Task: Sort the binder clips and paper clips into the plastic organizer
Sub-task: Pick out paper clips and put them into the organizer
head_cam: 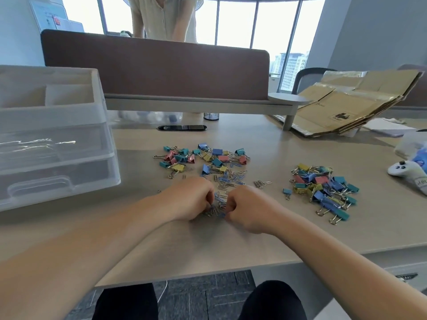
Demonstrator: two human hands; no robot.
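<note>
- Desk [265, 227] – everything sits on it.
- Organizer [53, 135], clear plastic with drawers, far left on the desk, drawers closed, well apart from the clips.
- Cardboard [346, 105], flattened, leaning at back right.
- Binder clips [203, 158]: mixed-colour heap mid-desk, beyond the hands.
- Second heap [323, 190] of binder clips to the right, near the right forearm.
- Left hand [191, 199] and right hand [245, 206], knuckles up, close together, fingers curled down into one clump of clips between them – both pinching it.
- Paper clips [227, 180]: silver and blue, scattered from the mid heap down to the hands.
</note>
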